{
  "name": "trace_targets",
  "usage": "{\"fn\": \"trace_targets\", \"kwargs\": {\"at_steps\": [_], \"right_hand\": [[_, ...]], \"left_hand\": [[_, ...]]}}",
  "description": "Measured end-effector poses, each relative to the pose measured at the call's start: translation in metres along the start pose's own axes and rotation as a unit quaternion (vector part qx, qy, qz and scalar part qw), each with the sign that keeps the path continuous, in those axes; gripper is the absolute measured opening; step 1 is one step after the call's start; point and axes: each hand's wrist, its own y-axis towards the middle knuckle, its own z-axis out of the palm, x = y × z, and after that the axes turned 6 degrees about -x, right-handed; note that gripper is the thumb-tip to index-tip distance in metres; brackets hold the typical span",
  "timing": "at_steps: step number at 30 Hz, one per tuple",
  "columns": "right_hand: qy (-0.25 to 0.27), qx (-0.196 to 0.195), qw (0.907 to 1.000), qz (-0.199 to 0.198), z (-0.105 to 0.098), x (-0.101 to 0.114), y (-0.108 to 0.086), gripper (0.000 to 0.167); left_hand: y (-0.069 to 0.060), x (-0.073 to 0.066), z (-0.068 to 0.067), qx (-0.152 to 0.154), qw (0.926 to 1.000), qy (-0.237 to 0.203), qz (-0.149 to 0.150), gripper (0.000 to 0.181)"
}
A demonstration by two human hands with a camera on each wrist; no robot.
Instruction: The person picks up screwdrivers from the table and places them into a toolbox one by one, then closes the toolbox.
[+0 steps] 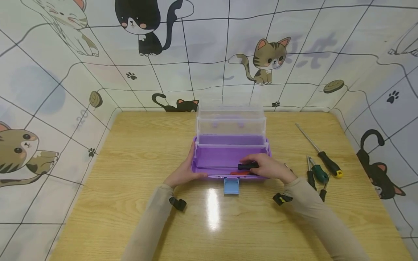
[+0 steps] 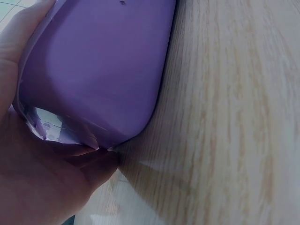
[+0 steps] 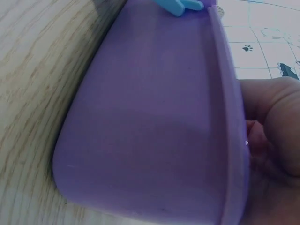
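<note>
A purple toolbox (image 1: 215,156) stands on the table with its clear lid (image 1: 232,125) raised at the back. My left hand (image 1: 183,170) grips its left end, thumb at the front and fingers along the side; the left wrist view shows the hand (image 2: 42,173) against the purple wall. Inside the box, my right hand (image 1: 267,166) holds a screwdriver by its black handle (image 1: 246,166); the thin shaft points left. Part of the handle is hidden under the hand. A red-handled tool (image 1: 240,173) lies by the front wall. The box wall blocks most of the right wrist view.
On the right lie a long black-and-yellow screwdriver (image 1: 330,164), a green-handled one (image 1: 320,174) and a black-handled one (image 1: 311,178), with another small dark handle (image 1: 323,195) nearby. A blue latch (image 1: 231,186) hangs at the box front. Cat-patterned cloth walls surround the wooden table (image 1: 140,145).
</note>
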Motion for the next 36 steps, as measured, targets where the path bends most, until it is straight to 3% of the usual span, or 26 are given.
{"fn": "trace_targets", "kwargs": {"at_steps": [5, 10, 17, 24, 30, 36], "right_hand": [[-0.026, 0.001, 0.9996, -0.007, 0.004, 0.000, 0.004, 0.038], [-0.033, 0.003, 0.9995, -0.002, 0.007, -0.001, 0.007, 0.037], [0.006, -0.012, 0.9999, 0.007, 0.007, -0.003, 0.005, 0.031], [0.031, -0.054, 0.9980, 0.010, -0.003, 0.002, -0.003, 0.027], [0.073, -0.088, 0.9934, 0.016, -0.020, 0.003, -0.015, 0.027], [0.094, -0.105, 0.9897, 0.025, -0.028, 0.000, -0.023, 0.027]], "left_hand": [[-0.004, -0.018, -0.002, 0.007, 0.9998, -0.019, 0.010, 0.131], [-0.007, -0.029, -0.003, 0.011, 0.9999, -0.013, 0.001, 0.128], [-0.007, -0.030, -0.003, 0.014, 0.9997, -0.020, -0.006, 0.127], [-0.002, -0.002, 0.001, -0.002, 0.9997, -0.026, 0.001, 0.132], [-0.008, -0.026, -0.003, 0.006, 0.9995, -0.031, -0.005, 0.128], [-0.009, -0.032, -0.003, 0.014, 0.9994, -0.026, -0.018, 0.127]]}}
